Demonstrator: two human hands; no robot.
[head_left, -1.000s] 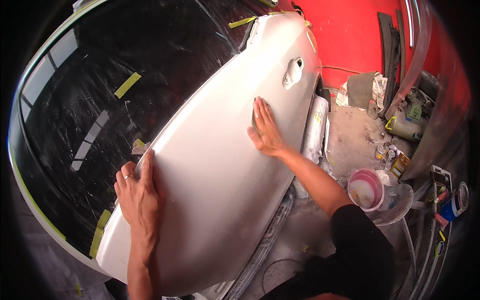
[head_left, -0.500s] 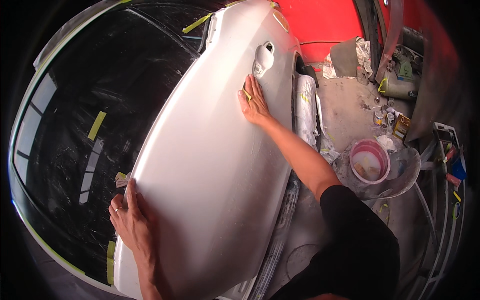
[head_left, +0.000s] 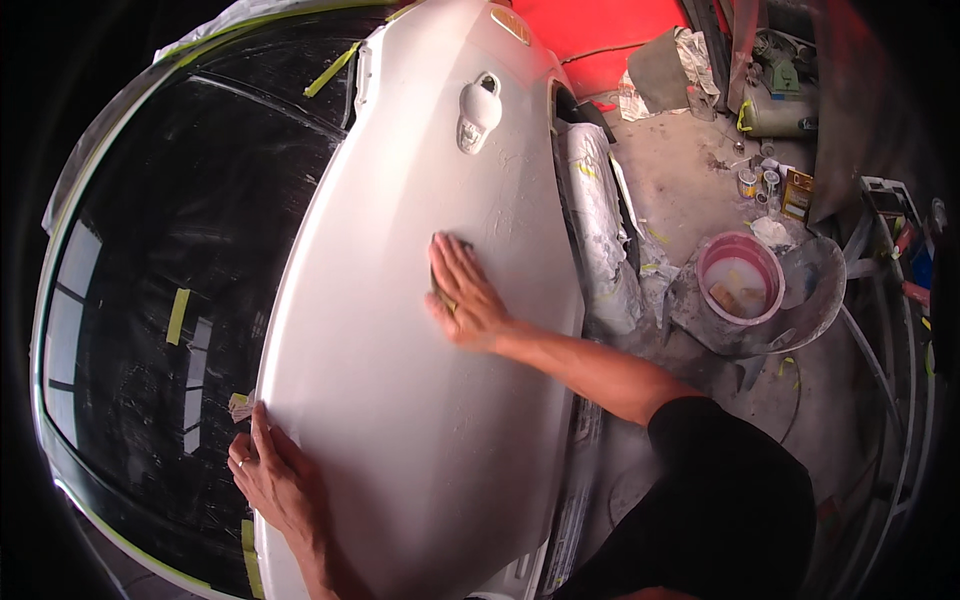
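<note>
A pale silver-white car door panel stretches across the middle, with a handle recess near its far end. My right hand lies flat on the panel, short of that recess. Under its palm and between thumb and fingers shows a thin yellowish piece of sandpaper, mostly hidden. My left hand rests at the panel's left edge beside the dark window, its fingers apart and holding nothing visible. A small scrap of printed paper sits by its fingertips.
Strips of yellow-green tape are stuck on the window. On the right, a pink bucket of cloudy water stands in a grey basin. Beyond are small cans, a green tank and a metal frame.
My right hand has slid from just below the handle recess back along the panel toward me, with the sandpaper under it. My left hand stays at the edge. The view has shifted slightly.
</note>
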